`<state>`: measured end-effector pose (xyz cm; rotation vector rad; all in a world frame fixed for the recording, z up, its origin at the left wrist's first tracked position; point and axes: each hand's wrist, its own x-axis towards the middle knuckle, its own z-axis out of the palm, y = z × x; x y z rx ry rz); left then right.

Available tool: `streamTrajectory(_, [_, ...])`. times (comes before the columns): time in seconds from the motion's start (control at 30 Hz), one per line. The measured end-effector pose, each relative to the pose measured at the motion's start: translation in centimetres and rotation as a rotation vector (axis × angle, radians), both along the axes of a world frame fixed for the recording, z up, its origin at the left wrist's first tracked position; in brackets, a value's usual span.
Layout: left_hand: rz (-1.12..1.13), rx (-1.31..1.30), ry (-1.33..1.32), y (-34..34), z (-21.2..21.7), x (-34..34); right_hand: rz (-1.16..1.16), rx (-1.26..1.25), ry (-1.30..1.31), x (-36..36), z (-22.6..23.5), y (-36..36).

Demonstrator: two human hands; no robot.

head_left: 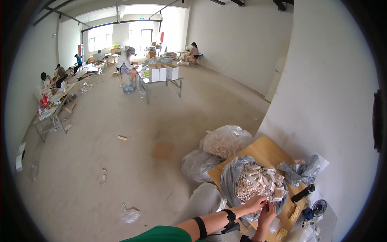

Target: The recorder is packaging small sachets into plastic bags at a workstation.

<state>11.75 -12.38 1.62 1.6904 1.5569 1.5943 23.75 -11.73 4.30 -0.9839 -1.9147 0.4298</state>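
Observation:
A grey plastic bag (229, 177) lies spread open on the wooden table (262, 147). It is heaped with many small pale wooden sticks (248, 187), and small bundles or packs (278, 192) of them lie on top. Over the bag's near edge, my left hand (255, 204) and my right hand (266, 218) come together at the fingertips. The fingers of both are closed in a pinch. Whatever is between them is too small to make out.
Beside the heap lie a crumpled grey bag (303, 172), a black bottle (303, 193), a small fan (319, 207) and yellow packets (295, 212). Filled plastic bags (227, 141) stand beyond the table. Farther off, a person (128, 64) sits at a table with white boxes (171, 71).

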Motion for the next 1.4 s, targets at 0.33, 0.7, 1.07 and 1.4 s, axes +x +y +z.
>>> streamTrajectory(0.33, [-0.089,-0.135,0.121,-1.2,1.4,0.6,-0.03,-0.028,-0.041,1.5,-0.1,0.1])
streamTrajectory(0.7, [-0.17,-0.149,0.281,0.4,2.1,-1.3,-0.019,0.122,-0.052,0.5,-1.2,1.6])
streamTrajectory(1.07, [-0.264,-0.147,0.245,5.9,1.2,-5.5,-0.013,0.006,-0.017,-2.8,-2.3,6.6])
streamTrajectory(1.4, [-0.196,-0.187,0.285,7.8,-0.9,-8.3,-0.111,-0.004,-0.067,-4.4,-3.8,9.1])
